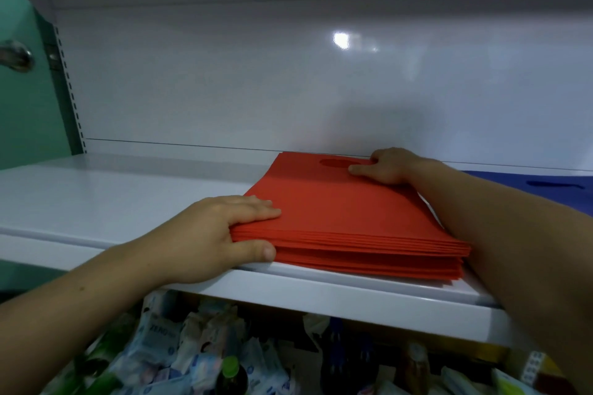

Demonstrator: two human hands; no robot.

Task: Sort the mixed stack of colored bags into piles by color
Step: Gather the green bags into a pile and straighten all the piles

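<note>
A thick pile of flat red bags (pixel 346 221) with an oval handle cut-out lies on a white shelf (pixel 112 199), its front edge at the shelf's lip. My left hand (pixel 221 234) holds the pile's near left corner, fingers flat on top and thumb against the front edge. My right hand (pixel 385 165) rests on the far right corner beside the handle hole, fingers curled onto the top bag. A blue bag (pixel 545 189) lies flat to the right, partly hidden behind my right forearm.
The shelf's white back panel (pixel 288 74) rises just behind the piles. A green cabinet (pixel 22 74) stands at the far left. Below the shelf sit packets and bottles (pixel 231 369).
</note>
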